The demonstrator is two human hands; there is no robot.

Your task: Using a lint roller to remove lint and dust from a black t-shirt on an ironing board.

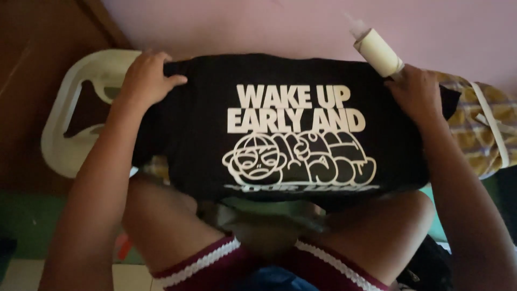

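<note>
A black T-shirt (pixel 199 129) with a white printed cartoon and lettering lies folded across my knees. My left hand (pixel 145 75) grips its upper left corner, fingers curled over the edge. My right hand (pixel 417 89) holds the upper right corner of the same shirt. The cloth is stretched flat between both hands. My legs, in maroon shorts with white trim, show below the shirt.
A white plastic chair (pixel 64 108) stands at the left on a brown floor. A cream cylindrical roller (pixel 377 51) lies by my right hand against the pink wall. Yellow checked cloth (pixel 479 129) with a white strap sits at the right.
</note>
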